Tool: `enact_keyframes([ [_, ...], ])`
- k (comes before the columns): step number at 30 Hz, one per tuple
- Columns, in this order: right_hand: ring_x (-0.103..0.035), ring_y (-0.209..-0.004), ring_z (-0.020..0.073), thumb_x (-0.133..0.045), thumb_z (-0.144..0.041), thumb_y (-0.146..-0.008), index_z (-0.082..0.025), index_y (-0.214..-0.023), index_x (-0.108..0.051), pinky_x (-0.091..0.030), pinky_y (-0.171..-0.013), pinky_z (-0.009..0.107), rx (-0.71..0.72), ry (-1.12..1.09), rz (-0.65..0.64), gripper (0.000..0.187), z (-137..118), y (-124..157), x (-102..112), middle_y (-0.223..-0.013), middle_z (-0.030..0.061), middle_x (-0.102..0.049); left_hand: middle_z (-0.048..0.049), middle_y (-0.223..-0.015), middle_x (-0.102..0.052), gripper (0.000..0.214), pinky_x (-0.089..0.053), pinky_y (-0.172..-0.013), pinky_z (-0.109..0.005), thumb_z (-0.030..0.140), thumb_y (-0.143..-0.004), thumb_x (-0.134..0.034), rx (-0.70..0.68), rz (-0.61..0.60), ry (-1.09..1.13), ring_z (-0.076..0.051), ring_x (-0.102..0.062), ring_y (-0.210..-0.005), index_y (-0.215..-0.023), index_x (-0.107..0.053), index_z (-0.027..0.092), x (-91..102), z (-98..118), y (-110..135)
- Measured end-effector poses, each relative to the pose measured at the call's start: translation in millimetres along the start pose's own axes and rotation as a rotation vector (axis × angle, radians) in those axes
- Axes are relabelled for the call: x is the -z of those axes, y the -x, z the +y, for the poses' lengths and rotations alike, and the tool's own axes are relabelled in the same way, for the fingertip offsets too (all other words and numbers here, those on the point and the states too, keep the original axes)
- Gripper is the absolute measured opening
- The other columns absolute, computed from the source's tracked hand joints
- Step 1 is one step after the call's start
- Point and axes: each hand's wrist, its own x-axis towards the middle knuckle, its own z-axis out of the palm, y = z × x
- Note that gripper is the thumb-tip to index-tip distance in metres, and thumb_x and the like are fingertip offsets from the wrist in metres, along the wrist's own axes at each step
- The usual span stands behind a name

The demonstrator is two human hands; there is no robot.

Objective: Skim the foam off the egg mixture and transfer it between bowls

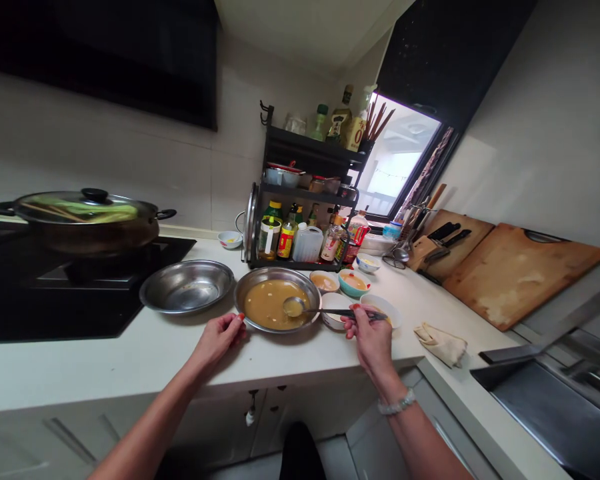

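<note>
A steel bowl of cloudy yellow-brown liquid, with a few pale bits floating, sits on the counter in front of me. At its near left rim, my left hand has its fingers curled, with the thumb at the edge. My right hand grips the dark handle of a ladle, whose round metal head lies in the liquid. Beneath and beside that handle are a white bowl and another pale bowl, partly hidden by the hand. Behind them stand two small bowls of orange-yellow liquid.
An empty steel basin is left of the bowl. A lidded pan stands on the stove at far left. Behind is a black rack of bottles. Rightward are a cloth, knives, cutting boards and the sink.
</note>
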Motion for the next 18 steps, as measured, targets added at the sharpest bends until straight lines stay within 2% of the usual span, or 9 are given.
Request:
enact_keyframes([
  [11,-0.054,-0.042,0.0098,-0.073,-0.033,-0.059,-0.013,-0.073,-0.06,-0.038,-0.034,0.016,-0.024,-0.135,0.109,0.027,-20.5,-7.1,17.3,-0.051,0.0005,-0.062,-0.0015,-0.053,-0.058,0.049,-0.032,-0.045,-0.022,0.063,-0.069,-0.06,0.005,0.026,0.014,-0.01,-0.043,-0.046,-0.061,-0.057,0.015,-1.6,1.3,-0.5],
  [14,-0.053,-0.041,0.0091,-0.074,-0.032,-0.057,-0.013,-0.074,-0.06,-0.038,-0.034,0.016,-0.004,-0.15,0.16,0.03,-28.4,-12.7,30.4,-0.051,-0.0003,-0.061,-0.0019,-0.054,-0.059,0.049,-0.033,-0.045,-0.022,0.063,-0.069,-0.06,0.009,0.027,0.008,-0.01,-0.043,-0.046,-0.063,-0.058,0.015,-1.4,0.8,-0.9],
  [18,-0.053,-0.04,0.0094,-0.075,-0.032,-0.054,-0.012,-0.074,-0.06,-0.039,-0.034,0.016,0.059,-0.124,0.244,0.032,-38.5,-22.9,57.8,-0.051,-0.0002,-0.061,-0.0015,-0.053,-0.059,0.049,-0.032,-0.045,-0.022,0.063,-0.069,-0.06,0.018,0.029,0.016,-0.009,-0.042,-0.046,-0.063,-0.058,0.015,-1.4,2.1,0.2],
])
